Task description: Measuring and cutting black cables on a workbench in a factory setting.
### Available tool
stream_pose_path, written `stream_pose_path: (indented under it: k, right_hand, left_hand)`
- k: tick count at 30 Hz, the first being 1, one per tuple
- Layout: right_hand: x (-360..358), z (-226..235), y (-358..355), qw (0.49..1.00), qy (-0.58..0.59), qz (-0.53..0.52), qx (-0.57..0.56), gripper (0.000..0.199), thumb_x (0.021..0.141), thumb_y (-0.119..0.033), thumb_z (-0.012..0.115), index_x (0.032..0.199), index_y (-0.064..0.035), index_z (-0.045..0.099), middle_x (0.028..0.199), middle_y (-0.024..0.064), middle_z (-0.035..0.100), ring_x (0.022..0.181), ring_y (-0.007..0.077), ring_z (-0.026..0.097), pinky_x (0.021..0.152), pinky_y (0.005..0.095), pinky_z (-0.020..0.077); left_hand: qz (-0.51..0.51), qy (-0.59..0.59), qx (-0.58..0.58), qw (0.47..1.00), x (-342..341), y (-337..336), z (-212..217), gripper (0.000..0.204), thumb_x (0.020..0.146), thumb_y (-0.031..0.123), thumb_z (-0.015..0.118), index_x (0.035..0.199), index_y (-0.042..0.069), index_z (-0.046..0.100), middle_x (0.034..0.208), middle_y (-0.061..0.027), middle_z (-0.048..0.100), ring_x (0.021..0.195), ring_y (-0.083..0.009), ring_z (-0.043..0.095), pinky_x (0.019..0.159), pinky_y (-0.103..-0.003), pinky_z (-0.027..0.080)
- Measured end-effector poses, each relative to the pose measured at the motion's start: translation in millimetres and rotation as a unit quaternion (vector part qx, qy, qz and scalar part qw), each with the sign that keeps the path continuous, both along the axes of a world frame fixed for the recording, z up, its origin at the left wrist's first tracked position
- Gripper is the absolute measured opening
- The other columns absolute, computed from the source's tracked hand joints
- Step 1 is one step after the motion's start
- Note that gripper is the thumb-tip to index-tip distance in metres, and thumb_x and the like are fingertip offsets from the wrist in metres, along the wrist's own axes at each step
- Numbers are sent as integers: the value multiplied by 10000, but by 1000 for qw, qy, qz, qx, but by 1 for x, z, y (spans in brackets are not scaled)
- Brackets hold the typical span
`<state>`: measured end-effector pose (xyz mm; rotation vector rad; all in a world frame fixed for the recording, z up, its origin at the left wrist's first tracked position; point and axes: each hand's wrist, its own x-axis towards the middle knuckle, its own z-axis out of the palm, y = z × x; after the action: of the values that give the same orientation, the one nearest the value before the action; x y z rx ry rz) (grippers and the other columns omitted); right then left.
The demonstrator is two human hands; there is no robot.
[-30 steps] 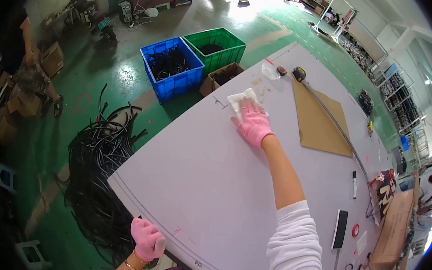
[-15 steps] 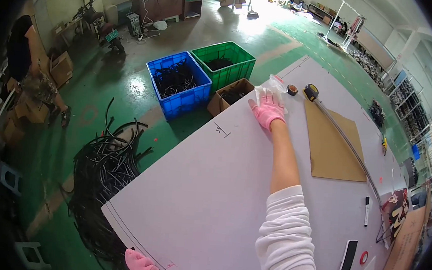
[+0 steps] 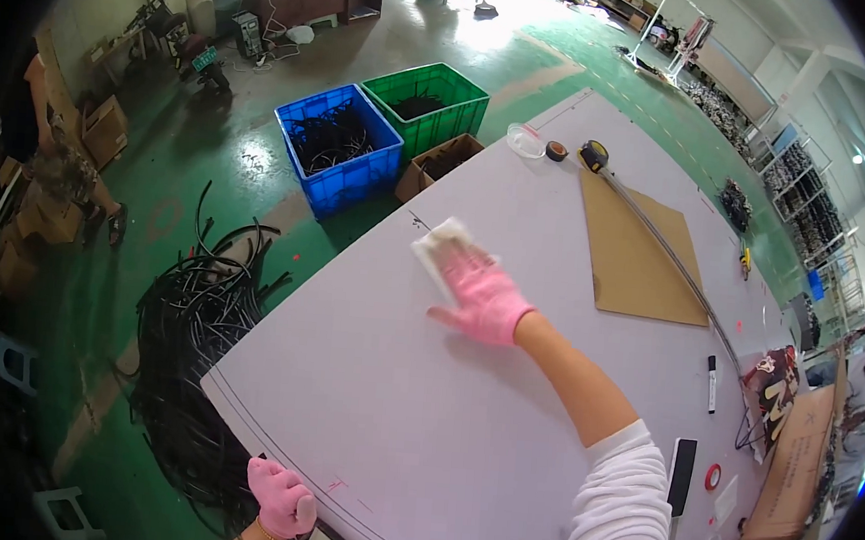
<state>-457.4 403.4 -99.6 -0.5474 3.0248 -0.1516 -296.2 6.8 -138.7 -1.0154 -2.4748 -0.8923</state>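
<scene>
My right hand [image 3: 486, 294], in a pink glove, lies with its fingers stretched over a folded white cloth [image 3: 442, 246], pressing it to the pale tabletop [image 3: 366, 366]. The cloth is beside small black marks and covers part of them; hand and cloth are slightly blurred. At the near left edge of the table my left hand [image 3: 281, 497], also pink-gloved, is closed with curled fingers. What it grips, if anything, is hidden. A clear round dish [image 3: 526, 142] sits near the table's far edge, beside a roll of tape [image 3: 556, 151].
Brown cardboard [image 3: 644, 255] lies under a tape measure [image 3: 594, 156] with its blade drawn out. A marker [image 3: 711, 385] lies at right. Beyond the table stand blue [image 3: 343, 184] and green crates [image 3: 433, 120]; black tubing [image 3: 186, 353] heaps on the floor. A person [image 3: 68, 169] stands far left.
My right hand has drawn the white cloth from the far edge back toward me and leftward, uncovering the clear dish. My left hand shows further into view. The whole view has shifted a little.
</scene>
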Motion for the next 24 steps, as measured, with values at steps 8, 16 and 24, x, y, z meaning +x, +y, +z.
stream_pose_path:
  k: [8,16,24]
  right_hand:
    - [-69,-7,111,939,21,-343,20,874,943,-613,360,1521,12,162,1594,197,145,1492,309,87,1207,417,57]
    - [-45,-2,-91,997,73,-25,6,924,917,-638,399,1533,-10,115,1602,194,105,1495,298,69,1208,399,57]
    - [-45,-1,11,964,19,-259,53,909,937,-629,351,1534,1,82,1612,186,41,1498,305,31,1205,433,45]
  left_hand:
    - [-7,8,8,1000,2,10,-6,185,626,175,540,509,183,396,581,28,409,623,-216,381,649,-387,265]
    - [-16,14,10,1000,-2,3,-5,172,632,168,553,529,172,416,604,14,409,647,-233,384,642,-397,275]
    - [-36,14,39,999,0,14,-5,210,755,174,554,578,148,444,646,-16,446,680,-253,406,663,-405,290]
